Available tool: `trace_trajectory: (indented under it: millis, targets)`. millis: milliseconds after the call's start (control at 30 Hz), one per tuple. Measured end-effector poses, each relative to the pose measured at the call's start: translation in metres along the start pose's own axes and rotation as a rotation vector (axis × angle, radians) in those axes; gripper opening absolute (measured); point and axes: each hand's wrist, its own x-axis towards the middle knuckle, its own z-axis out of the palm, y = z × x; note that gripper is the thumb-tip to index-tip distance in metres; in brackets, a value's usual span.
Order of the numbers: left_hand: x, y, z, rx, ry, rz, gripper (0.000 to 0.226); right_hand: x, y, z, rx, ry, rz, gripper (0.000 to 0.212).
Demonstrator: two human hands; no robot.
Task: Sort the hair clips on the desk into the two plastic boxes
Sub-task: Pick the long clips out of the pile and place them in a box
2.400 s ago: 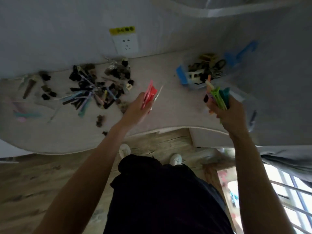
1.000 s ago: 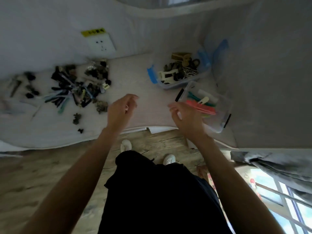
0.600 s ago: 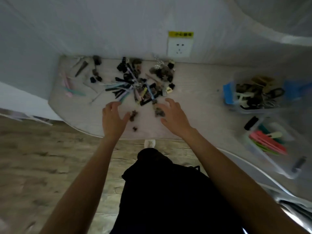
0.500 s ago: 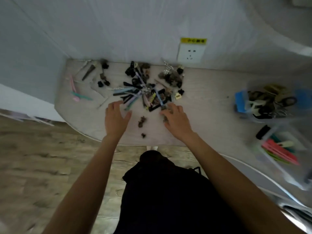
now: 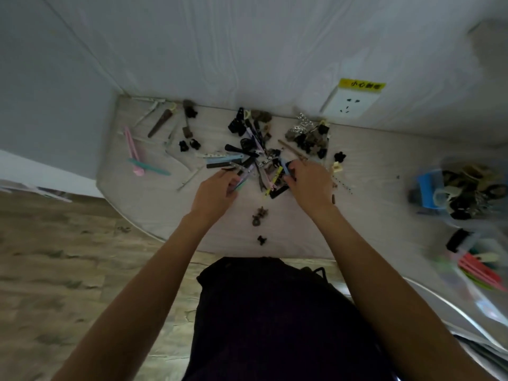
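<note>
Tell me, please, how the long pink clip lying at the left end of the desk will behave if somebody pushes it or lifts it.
The long pink clip looks thin and straight, so it is probably stiff and light. It lies flat on the desk, so it would likely slide, not roll. A teal clip crosses its near end and may shift with it.

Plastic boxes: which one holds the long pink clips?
The nearer box, at the desk's right front edge; the farther box holds dark and beige claw clips.

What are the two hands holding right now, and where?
Both hands, left and right, reach into the clip pile. Fingers curl around clips, but the hold cannot be told.
</note>
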Motion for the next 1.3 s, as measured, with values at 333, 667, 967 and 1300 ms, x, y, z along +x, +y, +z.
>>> trace_trajectory:
  millis: [333,667,967,1300]
  targets:
    - [-0.006,-0.002,0.000,0.080,0.017,0.030,0.019,0.010,-0.006,0.002,-0.158,-0.096,0.095,0.023]
    - [-0.013,0.000,-0.014,0.035,0.331,-0.098,0.015,0.034,0.011,-0.035,0.272,0.016,-0.009,0.010]
    - [0.036,-0.006,-0.019,0.063,0.176,-0.113,0.041,0.074,0.004,0.000,-0.031,-0.113,-0.029,0.038]
    - [0.047,-0.010,-0.032,-0.021,0.036,-0.216,0.041,0.046,0.002,-0.009,0.152,0.094,-0.105,0.016]
